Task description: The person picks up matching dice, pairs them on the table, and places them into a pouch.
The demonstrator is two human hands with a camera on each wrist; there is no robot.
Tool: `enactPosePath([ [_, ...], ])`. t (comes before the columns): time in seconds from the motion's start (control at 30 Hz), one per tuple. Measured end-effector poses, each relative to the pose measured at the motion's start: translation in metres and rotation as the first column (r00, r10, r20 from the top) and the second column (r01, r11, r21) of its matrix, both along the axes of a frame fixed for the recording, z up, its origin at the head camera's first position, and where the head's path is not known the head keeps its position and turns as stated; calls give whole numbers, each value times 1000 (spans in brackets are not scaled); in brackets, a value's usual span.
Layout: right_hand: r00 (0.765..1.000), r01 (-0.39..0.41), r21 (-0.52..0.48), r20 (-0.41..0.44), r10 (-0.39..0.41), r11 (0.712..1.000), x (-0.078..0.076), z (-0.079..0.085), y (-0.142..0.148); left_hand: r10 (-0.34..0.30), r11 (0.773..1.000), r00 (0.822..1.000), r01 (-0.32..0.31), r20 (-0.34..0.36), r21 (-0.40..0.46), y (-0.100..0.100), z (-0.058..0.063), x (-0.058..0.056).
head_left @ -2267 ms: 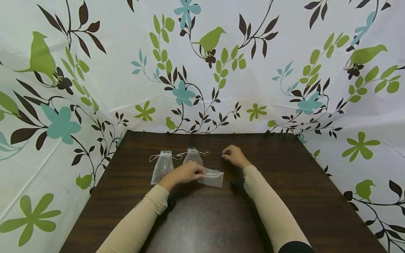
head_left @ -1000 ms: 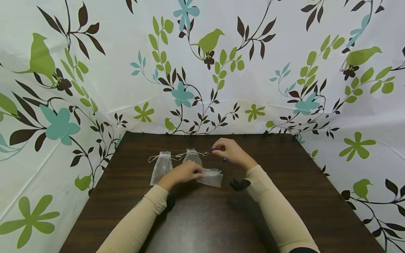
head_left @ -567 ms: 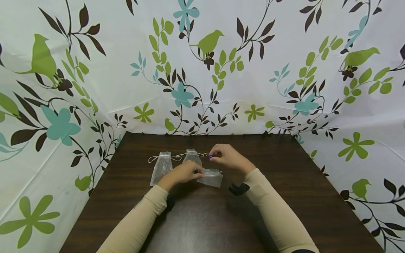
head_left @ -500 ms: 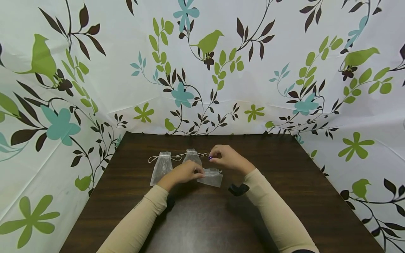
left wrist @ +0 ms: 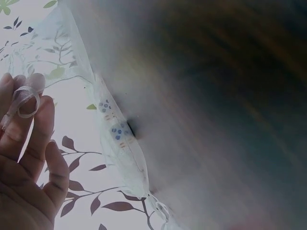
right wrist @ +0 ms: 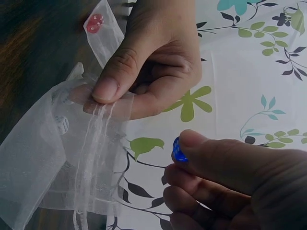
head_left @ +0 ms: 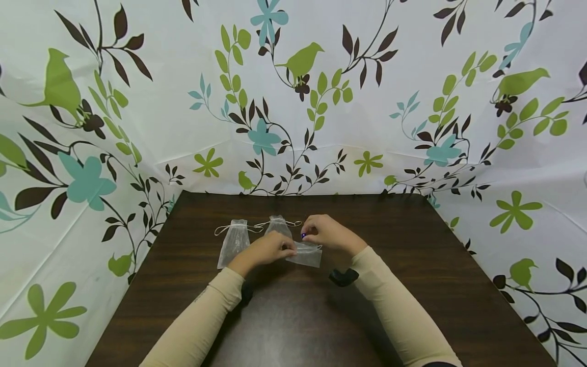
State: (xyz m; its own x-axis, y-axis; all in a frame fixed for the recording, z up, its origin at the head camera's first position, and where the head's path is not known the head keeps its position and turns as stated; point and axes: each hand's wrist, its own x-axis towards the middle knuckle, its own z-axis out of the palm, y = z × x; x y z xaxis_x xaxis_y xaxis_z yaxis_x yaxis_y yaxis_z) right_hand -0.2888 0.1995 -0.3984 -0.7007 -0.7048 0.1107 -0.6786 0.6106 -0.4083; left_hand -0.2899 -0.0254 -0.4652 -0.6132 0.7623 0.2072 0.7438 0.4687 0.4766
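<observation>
My left hand (head_left: 270, 248) pinches a sheer white drawstring bag (head_left: 306, 256) by its gathered edge, low over the table. In the right wrist view the thumb presses on the stitched channel, and a pale die (right wrist: 62, 124) shows through the mesh beside it. Close to the bag's mouth, my right hand (head_left: 329, 233) holds a small translucent blue die (right wrist: 179, 151) between thumb and fingertips. The left wrist view shows the left fingers (left wrist: 41, 115) with a loop of white cord at their tips. Dice with blue spots (left wrist: 117, 131) show through a mesh bag there.
Another two sheer bags with white cords lie behind the left hand, a left one (head_left: 235, 242) and a middle one (head_left: 278, 228). A red die (right wrist: 94, 23) sits inside a bag. The dark wooden table (head_left: 293, 316) meets patterned cloth walls at its back and sides.
My right hand has moved left and then down toward the held bag, carrying the blue die. A second blue die seen below that hand a second ago no longer shows. The left hand stays put.
</observation>
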Motion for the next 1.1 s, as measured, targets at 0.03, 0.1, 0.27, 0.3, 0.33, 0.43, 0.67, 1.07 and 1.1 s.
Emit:
enactPosePath([
  [0.03, 1000, -7, -1, -4, 7, 1000, 0, 0, 0, -1, 1000, 1000, 1, 2, 2, 0, 0, 0],
  [0.1, 1000, -15, 1, -11, 15, 1000, 0, -1, 0, -3, 1000, 1000, 3, 9, 6, -1, -1, 0],
  [0.27, 1000, -14, 12, -22, 15, 1000, 2, -1, 0, 0, 1000, 1000, -1, 13, 11, -2, -2, -2],
  [0.3, 1000, -12, 10, -23, 12, 1000, 2, 0, -1, 2, 1000, 1000, -2, 15, 11, -2, -3, -2],
  [0.33, 1000, -10, 6, -27, 10, 1000, 3, 1, -1, 4, 1000, 1000, -5, 15, 10, -2, -3, -2],
  [0.43, 999, 2, -14, -37, -2, 1000, 4, 3, -1, 6, 1000, 1000, -6, 18, 17, -3, -3, -2],
  [0.67, 998, 52, -41, -35, -53, 998, 1, 4, 2, 1, 1000, 1000, -1, 15, 28, -4, -4, -3],
  [1.07, 981, 190, -148, -11, -194, 971, -20, -8, 29, -6, 1000, 1000, 6, 1, 27, -3, -5, -4],
  [1.1, 978, 206, -158, 7, -207, 966, -23, -12, 34, -7, 1000, 1000, 7, 4, 28, -2, -6, -4],
])
